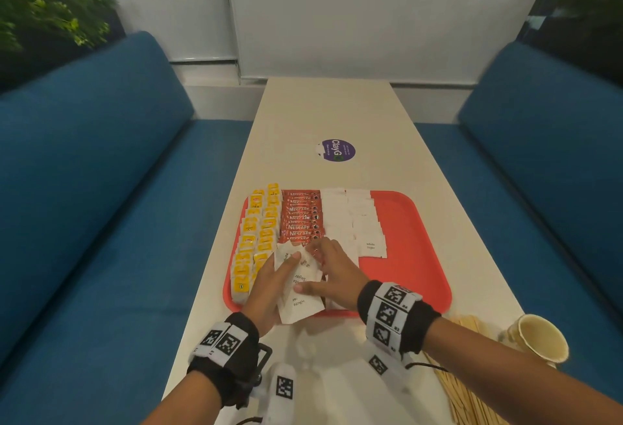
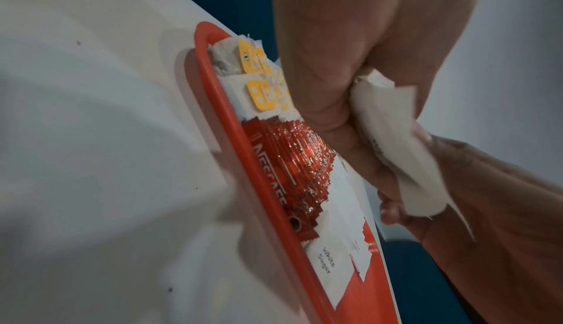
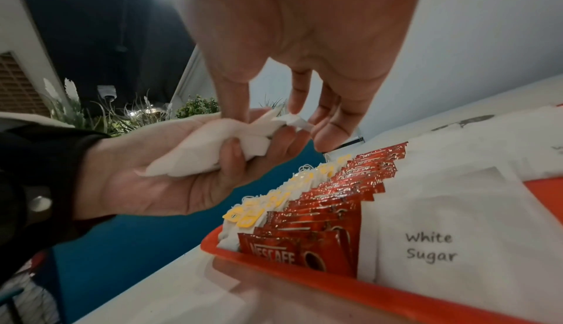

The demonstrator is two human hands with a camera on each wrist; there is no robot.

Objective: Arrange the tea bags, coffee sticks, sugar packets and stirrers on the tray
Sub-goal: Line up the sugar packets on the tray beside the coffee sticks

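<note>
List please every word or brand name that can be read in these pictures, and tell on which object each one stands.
"NESCAFE": coffee sticks on the tray.
"White Sugar": sugar packets on the tray; also on those the left hand holds.
"ClayG": purple sticker on the table; its small print is unreadable.
Tea bags: yellow tags too blurred.

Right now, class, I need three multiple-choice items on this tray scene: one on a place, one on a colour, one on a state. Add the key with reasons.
1. Where do the wooden stirrers lie?
A. on the tray
B. on the table, right of the tray
C. in the paper cup

2. What colour is the tray?
A. red
B. blue
C. green

3. What is the left hand doing?
A. resting flat
B. gripping sugar packets
C. holding the cup

Key: 1 B, they lie beside the paper cup; 2 A, its bare right part is red; 3 B, white packets sit in its fingers.
</note>
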